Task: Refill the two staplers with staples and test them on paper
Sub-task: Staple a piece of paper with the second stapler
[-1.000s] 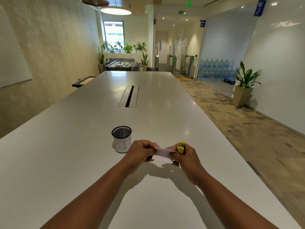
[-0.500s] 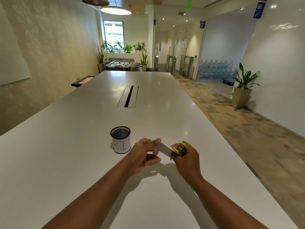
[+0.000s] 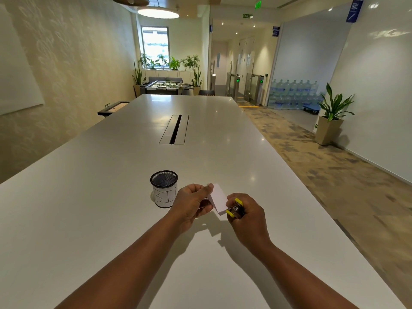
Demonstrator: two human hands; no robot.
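Nearest to us, two bare forearms reach over the long white desk (image 3: 89,197) and meet just above it. The left hand (image 3: 191,202) pinches a small white paper (image 3: 218,199) between thumb and curled fingers, tilted so its lower corner points at the right hand (image 3: 247,214). That hand is curled round a small yellow and metal stapler (image 3: 235,209), whose mouth sits at the paper's lower edge; we cannot quite tell whether the paper is already between its halves. Something dark lies under the left hand, mostly hidden by it. Just left of that hand stands a black mesh cup (image 3: 164,188) with a white label lettered "BI", its right side covered by the knuckles; what it holds we cannot make out. Farther along the desk a cable slot (image 3: 175,129) is set into the middle. Beyond the far end stand a foosball table (image 3: 167,85) and plants under a window (image 3: 155,42). To the right, past patterned carpet, a potted plant (image 3: 332,114) stands by the wall, with stacked water bottles (image 3: 292,92) behind it.
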